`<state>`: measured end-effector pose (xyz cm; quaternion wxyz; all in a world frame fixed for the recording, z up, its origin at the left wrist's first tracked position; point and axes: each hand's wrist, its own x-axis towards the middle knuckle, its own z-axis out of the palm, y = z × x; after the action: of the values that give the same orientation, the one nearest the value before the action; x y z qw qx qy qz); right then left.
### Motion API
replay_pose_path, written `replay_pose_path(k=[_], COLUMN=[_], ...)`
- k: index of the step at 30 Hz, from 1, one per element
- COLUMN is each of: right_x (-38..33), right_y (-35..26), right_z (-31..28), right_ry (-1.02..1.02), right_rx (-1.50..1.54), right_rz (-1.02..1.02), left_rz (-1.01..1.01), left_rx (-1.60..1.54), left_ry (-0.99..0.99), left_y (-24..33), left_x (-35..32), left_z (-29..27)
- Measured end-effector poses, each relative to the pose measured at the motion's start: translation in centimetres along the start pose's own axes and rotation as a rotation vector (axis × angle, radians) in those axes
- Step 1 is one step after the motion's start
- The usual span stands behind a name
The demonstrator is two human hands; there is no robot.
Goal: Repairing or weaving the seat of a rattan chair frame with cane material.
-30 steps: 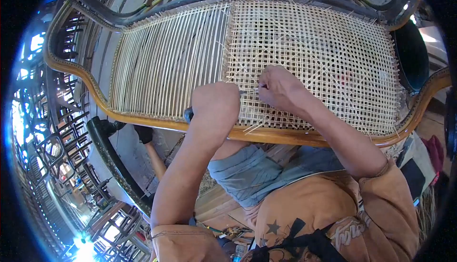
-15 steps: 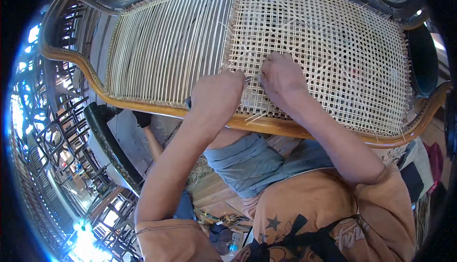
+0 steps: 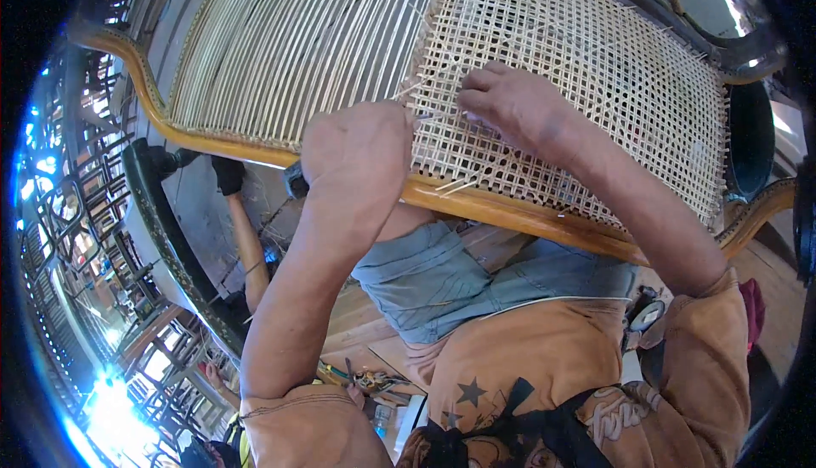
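A wooden frame (image 3: 510, 217) with curved ends lies across my lap. Its right section carries a woven cane mesh (image 3: 612, 128); on the left run parallel cane strands (image 3: 280, 51). My left hand (image 3: 357, 149) is closed in a fist over the frame's near edge, around an awl-like tool. The tool's dark handle end (image 3: 295, 181) sticks out beside the wrist and its thin metal tip points toward the mesh. My right hand (image 3: 510, 107) rests low over the mesh, its fingers pinched on a pale cane strand near the divider. The fingertips are partly hidden.
Loose strand ends (image 3: 459, 186) stick out over the near rail. A dark curved furniture part (image 3: 183, 247) stands at the left, by a bare lower leg (image 3: 246, 243). Tools (image 3: 374, 379) lie on the floor below. Stacked chair frames fill the far left; another person's hand (image 3: 212, 374) shows there.
The view has shifted, so the frame sits higher and tilted. My right hand has drawn slightly away from my left. My left fist has turned, with more of the tool's handle showing.
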<state>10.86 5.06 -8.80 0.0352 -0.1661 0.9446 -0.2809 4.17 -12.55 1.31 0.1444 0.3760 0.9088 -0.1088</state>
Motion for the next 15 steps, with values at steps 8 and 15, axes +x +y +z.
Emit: replay_pose_path(k=[8, 15], right_x=[0.7, 0.3], right_y=[1.5, 1.5], right_z=[-0.1, 0.9], right_ry=[-0.010, 0.162], right_rx=[0.096, 0.090], right_rz=[-0.152, -0.096], left_rz=[-0.164, -0.074], left_rx=[-0.027, 0.094], left_ry=[-0.032, -0.064], left_y=[-0.4, 0.4], left_x=[-1.5, -0.1], left_z=[1.2, 1.3])
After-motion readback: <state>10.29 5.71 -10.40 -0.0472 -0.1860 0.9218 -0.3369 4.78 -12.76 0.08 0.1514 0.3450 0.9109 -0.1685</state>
